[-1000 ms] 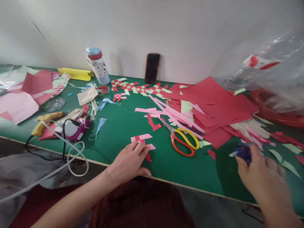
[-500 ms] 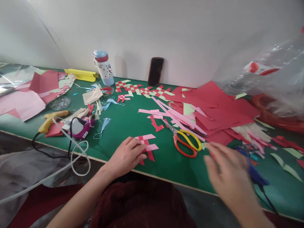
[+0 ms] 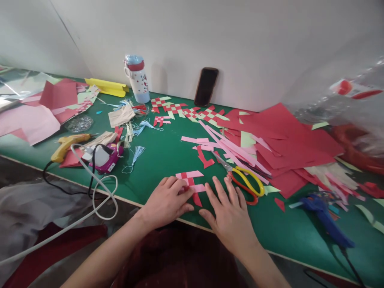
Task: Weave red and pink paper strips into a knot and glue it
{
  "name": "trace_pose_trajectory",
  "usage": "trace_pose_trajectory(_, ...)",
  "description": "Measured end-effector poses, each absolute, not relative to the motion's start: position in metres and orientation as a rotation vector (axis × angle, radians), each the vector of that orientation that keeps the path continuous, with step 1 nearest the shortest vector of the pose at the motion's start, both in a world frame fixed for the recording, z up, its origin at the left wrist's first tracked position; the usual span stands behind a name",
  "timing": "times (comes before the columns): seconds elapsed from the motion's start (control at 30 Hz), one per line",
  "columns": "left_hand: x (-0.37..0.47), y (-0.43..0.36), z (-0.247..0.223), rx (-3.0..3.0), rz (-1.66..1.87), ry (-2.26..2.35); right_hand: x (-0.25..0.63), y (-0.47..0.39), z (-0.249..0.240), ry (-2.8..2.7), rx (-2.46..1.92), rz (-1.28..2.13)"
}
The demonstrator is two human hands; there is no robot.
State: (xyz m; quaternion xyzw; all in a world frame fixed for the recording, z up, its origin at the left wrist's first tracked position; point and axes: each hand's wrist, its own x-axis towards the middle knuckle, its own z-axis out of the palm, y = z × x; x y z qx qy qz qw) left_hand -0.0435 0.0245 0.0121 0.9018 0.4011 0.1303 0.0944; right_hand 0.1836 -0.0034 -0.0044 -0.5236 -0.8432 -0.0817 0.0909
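Note:
A woven piece of pink and red paper strips (image 3: 196,188) lies at the front of the green table. My left hand (image 3: 168,200) rests on its left part, fingers bent together over the paper; the covered part is hidden. Just right of the piece is my right hand (image 3: 229,210), palm down with its fingers spread and nothing held. Scissors with one yellow and one red handle (image 3: 249,184) lie beyond my right fingertips, the red loop partly behind them. A small red paper piece (image 3: 205,159) lies left of the blades.
Pink strips (image 3: 231,148) and red sheets (image 3: 288,140) spread at the right, near a blue glue gun (image 3: 327,220). Woven pieces (image 3: 192,113), a bottle (image 3: 138,80) and a phone (image 3: 206,87) stand or lie behind. A yellow glue gun (image 3: 66,145) and cables are left.
My right hand has moved left from beside the blue glue gun to next to the woven piece. My left hand stays on the paper. The camera view has shifted slightly.

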Motion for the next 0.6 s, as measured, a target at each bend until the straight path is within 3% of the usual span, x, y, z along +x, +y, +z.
trace_pose_trajectory(0.27, -0.055, 0.032, 0.006, 2.265, 0.881, 1.328, 0.189, -0.01, -0.003, -2.416, -1.415, -0.197)
trace_pose_trajectory(0.6, -0.044, 0.05, 0.01, 2.25, 0.692, 1.607, 0.17, -0.01, -0.003, -2.584, -1.284, -0.239)
